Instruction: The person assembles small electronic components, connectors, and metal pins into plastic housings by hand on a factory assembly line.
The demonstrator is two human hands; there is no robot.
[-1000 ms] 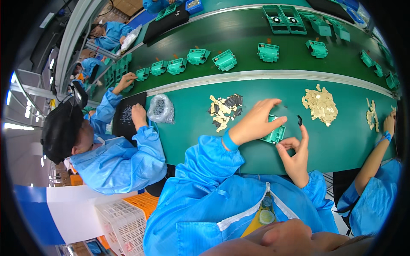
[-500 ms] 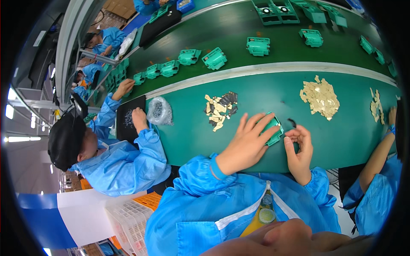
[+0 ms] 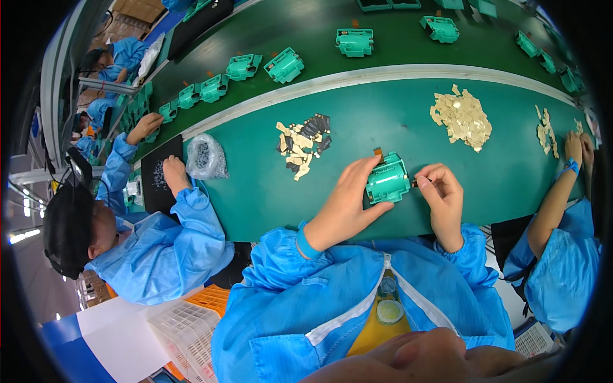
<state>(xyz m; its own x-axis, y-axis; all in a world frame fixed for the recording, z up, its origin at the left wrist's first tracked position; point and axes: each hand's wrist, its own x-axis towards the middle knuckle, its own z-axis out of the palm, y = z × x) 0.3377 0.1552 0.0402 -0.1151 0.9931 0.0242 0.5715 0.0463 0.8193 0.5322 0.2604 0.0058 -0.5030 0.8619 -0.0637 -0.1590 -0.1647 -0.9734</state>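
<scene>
At the near edge of the green table (image 3: 268, 191), a teal plastic housing (image 3: 387, 180) is held tilted, just off or on the surface. The left hand (image 3: 348, 198) is clamped around its left side; the right hand (image 3: 442, 191) is pinched on a small dark part (image 3: 416, 184) at its right edge. The housing is judged light, rigid, slightly slick; the side walls are best gripped. Beyond, mixed gold and black tabs (image 3: 301, 143) and a gold tab pile (image 3: 462, 117) are noted.

A factory assembly line: blue-coated workers (image 3: 159, 249) beside a green conveyor belt (image 3: 396, 25) carrying teal housings (image 3: 354, 41).
</scene>
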